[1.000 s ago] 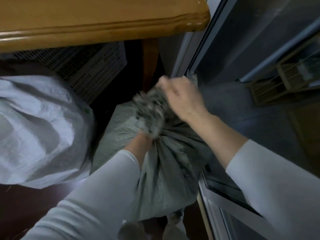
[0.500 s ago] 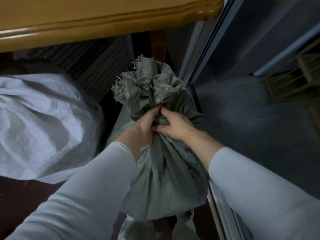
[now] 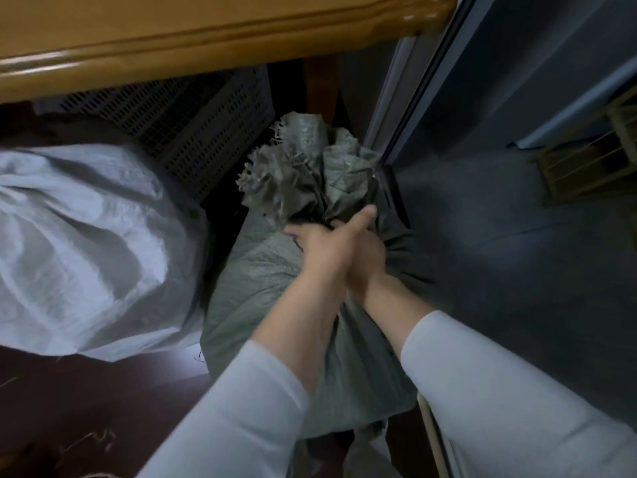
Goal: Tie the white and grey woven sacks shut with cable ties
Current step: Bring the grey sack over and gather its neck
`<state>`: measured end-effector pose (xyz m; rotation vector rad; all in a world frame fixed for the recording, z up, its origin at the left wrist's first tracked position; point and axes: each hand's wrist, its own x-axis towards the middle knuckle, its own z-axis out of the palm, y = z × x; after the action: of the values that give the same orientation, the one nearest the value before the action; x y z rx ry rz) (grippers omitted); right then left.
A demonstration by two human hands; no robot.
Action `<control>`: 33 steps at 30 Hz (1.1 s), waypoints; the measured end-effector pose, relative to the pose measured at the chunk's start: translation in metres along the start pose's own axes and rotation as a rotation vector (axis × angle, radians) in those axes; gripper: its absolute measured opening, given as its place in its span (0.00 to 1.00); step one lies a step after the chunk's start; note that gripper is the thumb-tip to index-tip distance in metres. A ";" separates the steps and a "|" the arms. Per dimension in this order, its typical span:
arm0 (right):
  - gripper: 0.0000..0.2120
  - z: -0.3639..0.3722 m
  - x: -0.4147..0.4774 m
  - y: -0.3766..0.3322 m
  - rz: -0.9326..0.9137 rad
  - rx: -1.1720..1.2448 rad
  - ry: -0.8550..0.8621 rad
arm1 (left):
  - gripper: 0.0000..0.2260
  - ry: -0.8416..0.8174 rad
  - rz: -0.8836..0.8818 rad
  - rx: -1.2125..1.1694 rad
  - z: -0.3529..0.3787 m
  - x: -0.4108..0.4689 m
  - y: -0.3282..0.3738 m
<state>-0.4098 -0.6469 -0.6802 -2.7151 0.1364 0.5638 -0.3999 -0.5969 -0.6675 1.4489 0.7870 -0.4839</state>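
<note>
Got the white sack [image 3: 86, 243] slumped on the floor [image 3: 103, 408], far left. Right beside it, the grey sack [image 3: 262, 291] upright by the sliding door frame [image 3: 413, 108]. Gripping its bunched neck with the left hand [image 3: 327, 246], thumb sticking out. Can't tell the grip of the right hand [image 3: 370, 260], mostly tucked under the left.

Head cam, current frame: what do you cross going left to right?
In order: white woven sack → grey woven sack → door frame → wooden rack. The left hand and right hand overlap at the grey sack's neck, so they are left unordered.
</note>
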 end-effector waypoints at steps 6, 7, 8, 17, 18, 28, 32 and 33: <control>0.05 0.016 -0.013 0.005 -0.083 -0.043 0.340 | 0.35 -0.180 -0.127 0.284 0.010 0.023 0.039; 0.05 0.016 -0.014 0.010 -0.093 0.026 0.382 | 0.34 -0.155 -0.100 0.301 0.010 0.027 0.037; 0.05 0.016 -0.017 0.014 -0.123 0.070 0.395 | 0.32 -0.111 -0.065 0.320 0.010 0.030 0.035; 0.18 -0.033 0.005 0.047 0.143 1.120 -0.053 | 0.15 -0.525 -0.161 0.014 -0.018 0.035 0.022; 0.20 -0.040 0.011 0.044 0.091 1.104 -0.127 | 0.15 -0.592 -0.168 0.014 -0.018 0.031 0.023; 0.31 -0.050 0.036 -0.015 0.207 1.231 -0.246 | 0.16 -0.533 -0.245 -0.187 -0.053 0.013 0.023; 0.30 -0.043 0.038 -0.032 0.240 0.909 -0.046 | 0.11 -0.413 -0.283 -0.279 -0.072 0.004 0.028; 0.27 -0.043 0.038 -0.037 0.231 0.737 -0.011 | 0.08 -0.339 -0.266 -0.231 -0.080 0.006 0.034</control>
<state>-0.3533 -0.6290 -0.6465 -1.9884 0.5434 0.4688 -0.3859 -0.5138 -0.6442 1.0178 0.7366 -0.7917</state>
